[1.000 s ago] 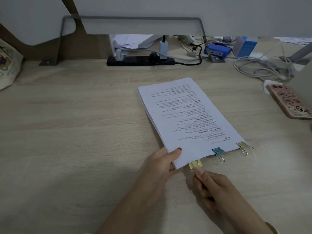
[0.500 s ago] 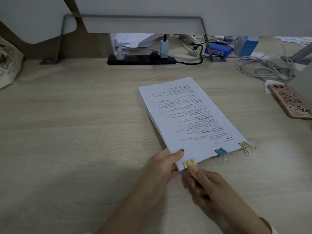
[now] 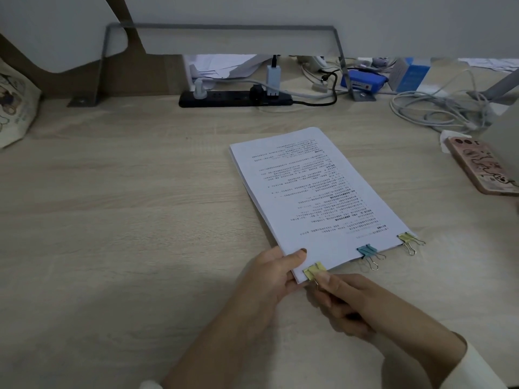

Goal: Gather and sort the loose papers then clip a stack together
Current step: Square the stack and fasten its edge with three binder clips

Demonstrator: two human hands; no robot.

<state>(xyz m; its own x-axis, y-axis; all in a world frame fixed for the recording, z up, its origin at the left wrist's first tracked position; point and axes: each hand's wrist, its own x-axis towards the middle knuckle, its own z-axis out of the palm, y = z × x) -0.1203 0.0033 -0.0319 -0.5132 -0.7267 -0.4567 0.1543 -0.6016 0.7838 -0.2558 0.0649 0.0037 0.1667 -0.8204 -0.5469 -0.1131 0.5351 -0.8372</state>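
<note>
Your paper stack (image 3: 314, 192) lies angled on the pale wood-grain desk (image 3: 126, 220), below a grey partition (image 3: 252, 12). Your left hand (image 3: 269, 276) pinches its near corner; your right hand (image 3: 342, 299) grips the yellow binder clip (image 3: 314, 270) there. A power strip (image 3: 236, 99) sits behind.

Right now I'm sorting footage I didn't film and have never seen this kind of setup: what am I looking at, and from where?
One camera, worn on a person's head, looks down at their bare hands; no robot. A paper stack lies on a wooden desk. The left hand steadies its near corner; the right hand pinches a yellow binder clip at that edge. A blue clip and another yellow clip already sit along it. A phone lies right, a power strip behind.
</note>
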